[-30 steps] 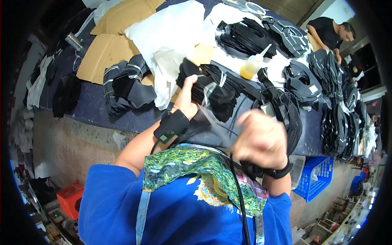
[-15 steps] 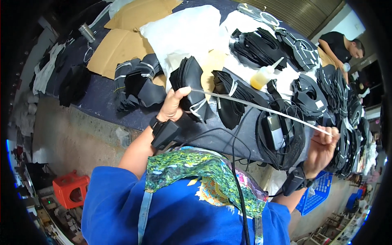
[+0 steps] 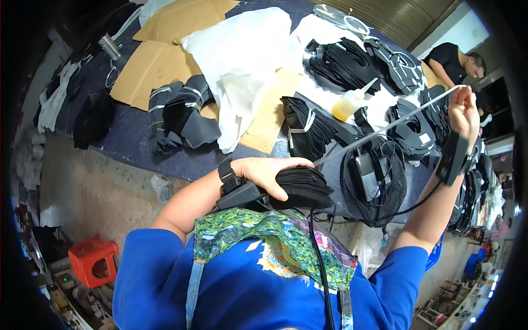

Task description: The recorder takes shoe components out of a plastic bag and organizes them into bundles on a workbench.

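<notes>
Close to my body, my left hand [image 3: 265,171] grips a stack of black cut fabric pieces [image 3: 304,187], thumb on the near side and fingers over the far edge. A narrow white strip [image 3: 404,118] runs taut from the stack up to my right hand [image 3: 463,113]. That hand is raised at the right with its fingers closed on the strip's end. The strip's other end is hidden at the stack beneath my left fingers. Just beyond lies a bundle of black pieces [image 3: 306,127] tied with a white strip.
More tied black bundles [image 3: 184,113] lie left, beside brown cardboard [image 3: 157,71] and a white plastic bag [image 3: 242,49]. A squeeze bottle [image 3: 346,105] of yellow liquid stands right of centre. A grey device with cables [image 3: 365,171] rests near the table edge. Another person [image 3: 448,60] is far right.
The stack has been brought toward me and turned, its former place now bare. My right hand has risen far up and right, drawing the strip out. My left hand has moved nearer and right.
</notes>
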Demonstrator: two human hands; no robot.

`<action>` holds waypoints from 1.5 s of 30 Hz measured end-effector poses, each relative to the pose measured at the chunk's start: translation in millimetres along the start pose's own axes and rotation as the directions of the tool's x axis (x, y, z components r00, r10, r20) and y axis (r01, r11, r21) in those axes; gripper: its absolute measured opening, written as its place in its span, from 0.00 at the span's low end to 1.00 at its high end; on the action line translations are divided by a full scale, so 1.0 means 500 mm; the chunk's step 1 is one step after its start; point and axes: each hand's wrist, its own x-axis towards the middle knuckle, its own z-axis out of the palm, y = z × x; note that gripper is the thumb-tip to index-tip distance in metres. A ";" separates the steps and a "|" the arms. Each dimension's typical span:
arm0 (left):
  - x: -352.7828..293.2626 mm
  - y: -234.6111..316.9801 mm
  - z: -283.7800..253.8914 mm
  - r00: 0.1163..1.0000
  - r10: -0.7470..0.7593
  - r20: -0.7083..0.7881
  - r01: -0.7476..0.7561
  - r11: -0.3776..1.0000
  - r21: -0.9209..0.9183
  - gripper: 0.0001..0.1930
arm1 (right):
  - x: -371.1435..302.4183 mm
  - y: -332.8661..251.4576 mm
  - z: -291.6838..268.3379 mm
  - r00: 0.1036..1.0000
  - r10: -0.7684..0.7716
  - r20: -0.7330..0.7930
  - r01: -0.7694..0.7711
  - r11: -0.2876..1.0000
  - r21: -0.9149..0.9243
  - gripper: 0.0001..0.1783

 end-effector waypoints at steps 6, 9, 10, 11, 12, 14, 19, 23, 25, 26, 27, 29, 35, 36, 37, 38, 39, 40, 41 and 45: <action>-0.025 0.012 -0.061 0.981 0.183 -0.060 -0.164 0.959 0.232 0.47 | 0.055 -0.339 -0.211 0.997 0.042 -0.059 -0.042 0.999 0.006 0.13; -0.079 -0.013 -0.028 0.867 0.201 -0.457 -0.394 0.838 -0.379 0.41 | 0.037 -0.227 -0.152 0.991 -0.135 0.019 0.131 0.979 0.154 0.13; -0.084 -0.042 -0.057 0.871 0.203 -0.447 -0.436 0.740 -0.513 0.36 | 0.057 -0.296 -0.172 0.976 -0.174 -0.129 0.179 0.983 0.032 0.13; -0.080 -0.069 -0.081 0.775 0.183 -0.605 -0.519 0.730 -0.444 0.34 | 0.071 -0.339 -0.188 0.938 -0.215 -0.271 0.198 0.976 -0.088 0.13; -0.076 -0.061 -0.082 0.639 0.152 -0.754 -0.590 0.725 -0.354 0.31 | 0.081 -0.346 -0.183 0.940 -0.206 -0.272 0.191 0.978 -0.083 0.13; -0.079 -0.073 -0.099 0.398 0.166 -0.902 -0.733 0.648 -0.205 0.22 | 0.107 -0.364 -0.166 0.965 -0.143 -0.220 0.117 0.985 -0.126 0.12; -0.141 -0.055 -0.204 0.071 -0.167 -0.983 -0.947 0.299 -0.119 0.17 | 0.010 -0.746 -0.208 0.963 -0.228 0.145 0.263 0.915 -0.307 0.14; -0.176 -0.020 -0.125 0.132 -0.034 -0.991 -0.900 0.414 -0.134 0.17 | 0.032 -0.526 -0.177 0.867 -0.493 0.075 0.424 0.649 -0.631 0.18; -0.167 -0.043 -0.117 0.083 0.021 -0.996 -0.906 0.418 -0.067 0.17 | 0.028 -0.330 -0.048 0.867 -0.465 0.177 0.439 0.548 -0.712 0.19; -0.154 -0.045 -0.112 0.093 0.028 -0.995 -0.907 0.414 -0.073 0.17 | 0.003 -0.221 0.064 0.831 -0.557 -0.012 0.403 0.616 -0.677 0.20; -0.132 -0.036 -0.106 0.141 0.040 -0.989 -0.903 0.414 -0.112 0.17 | 0.017 -0.235 0.074 0.827 -0.561 0.029 0.417 0.579 -0.700 0.20; -0.105 -0.032 -0.101 0.297 0.112 -0.948 -0.880 0.418 -0.226 0.19 | 0.078 -0.330 0.030 0.830 -0.485 0.276 0.502 0.432 -0.750 0.22; -0.075 -0.018 -0.055 0.366 0.094 -0.926 -0.846 0.448 -0.289 0.21 | 0.097 -0.161 0.075 0.954 -0.014 0.300 0.220 -0.645 -0.732 0.23; -0.070 -0.018 -0.054 0.381 0.068 -0.922 -0.843 0.435 -0.316 0.20 | 0.038 -0.081 0.094 0.951 0.100 0.292 0.258 -0.777 -0.575 0.22; -0.065 -0.012 -0.044 0.398 0.062 -0.915 -0.844 0.416 -0.339 0.17 | 0.007 -0.002 0.070 0.881 0.180 0.438 0.429 -0.695 -0.577 0.19; -0.061 -0.019 -0.049 0.425 0.052 -0.904 -0.841 0.391 -0.373 0.15 | -0.040 0.069 0.060 0.787 0.233 0.571 0.575 -0.612 -0.543 0.17; -0.059 -0.019 -0.043 0.425 0.031 -0.904 -0.843 0.378 -0.383 0.14 | -0.110 0.158 0.086 0.846 0.313 0.432 0.532 -0.427 -0.731 0.15; -0.055 -0.016 -0.041 0.438 0.014 -0.899 -0.838 0.368 -0.402 0.13 | -0.162 0.225 0.085 0.801 0.491 0.342 0.514 -0.273 -0.813 0.17; -0.051 -0.018 -0.044 0.442 0.010 -0.897 -0.835 0.369 -0.408 0.13 | -0.232 0.287 0.109 0.757 0.580 0.303 0.368 0.005 -0.930 0.23; -0.029 -0.018 -0.046 0.519 -0.027 -0.854 -0.765 0.432 -0.479 0.11 | -0.364 0.446 0.066 0.547 0.829 0.115 -0.445 0.404 -0.800 0.30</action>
